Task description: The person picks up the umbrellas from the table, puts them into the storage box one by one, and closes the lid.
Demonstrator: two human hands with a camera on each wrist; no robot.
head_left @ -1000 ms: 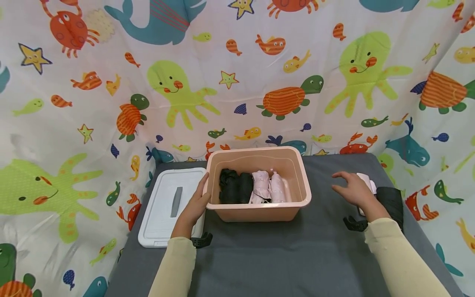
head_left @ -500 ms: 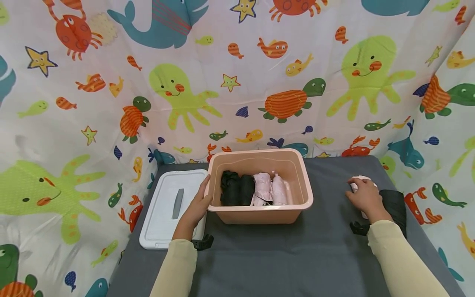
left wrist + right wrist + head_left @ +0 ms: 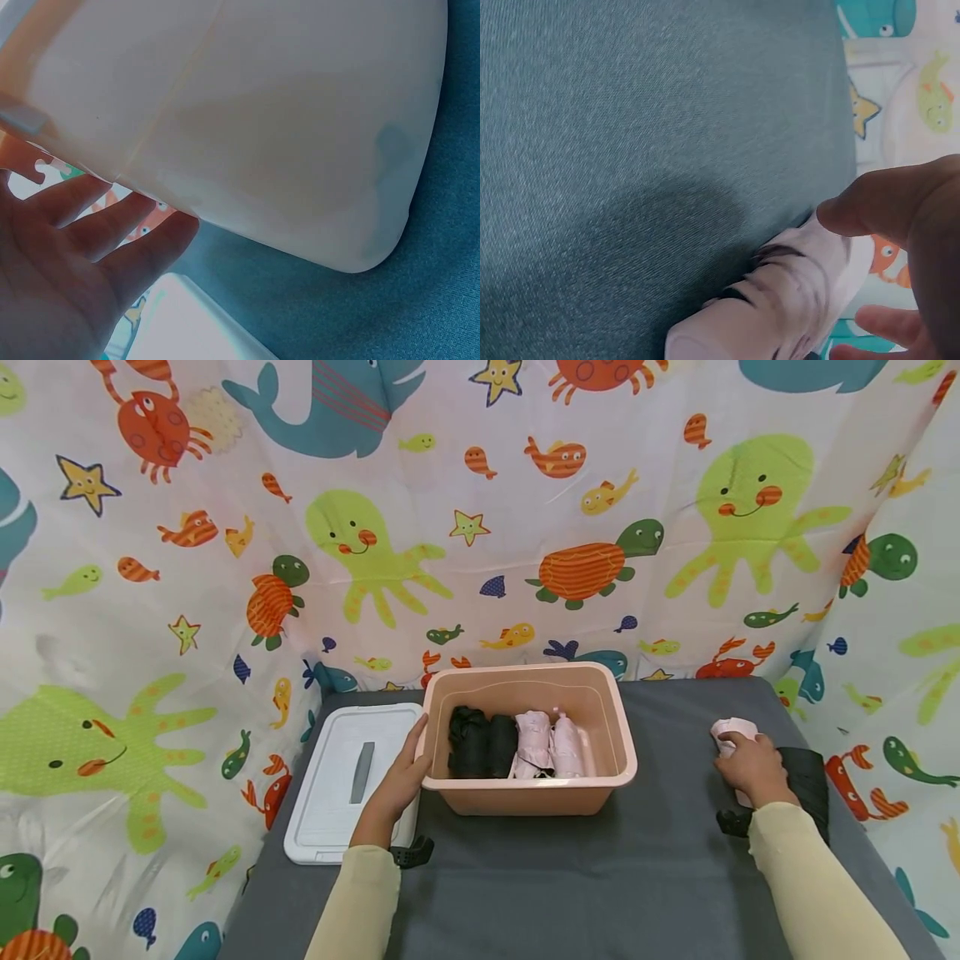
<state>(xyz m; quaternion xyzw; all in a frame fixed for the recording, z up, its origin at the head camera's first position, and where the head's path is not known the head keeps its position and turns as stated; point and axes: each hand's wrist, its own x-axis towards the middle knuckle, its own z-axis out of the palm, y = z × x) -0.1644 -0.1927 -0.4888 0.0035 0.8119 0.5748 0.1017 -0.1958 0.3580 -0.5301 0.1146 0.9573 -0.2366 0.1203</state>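
Note:
My left hand [image 3: 396,787] rests against the left side of a peach plastic box [image 3: 525,798]; in the left wrist view its nearly straight fingers [image 3: 154,240] touch the box's edge. Inside lie two black rolled bundles [image 3: 468,747] and two pink ones [image 3: 533,743], like folded umbrellas, side by side. At the table's right, my right hand [image 3: 753,768] grips a pink folded umbrella [image 3: 735,727] from above. The right wrist view has the thumb [image 3: 855,210] at one end of its pleated cloth [image 3: 795,285], with fingers on the far side. A black folded umbrella [image 3: 808,781] lies beyond this hand, partly hidden.
A white lid [image 3: 322,802] with a grey handle [image 3: 362,772] lies flat left of the box, partly under my left forearm. Grey cloth [image 3: 525,885] covers the table. A sea-animal curtain [image 3: 495,552] hangs behind and at both sides.
My right hand has moved right and down onto the pink umbrella, and its fingers have closed round it. The left hand stays at the box.

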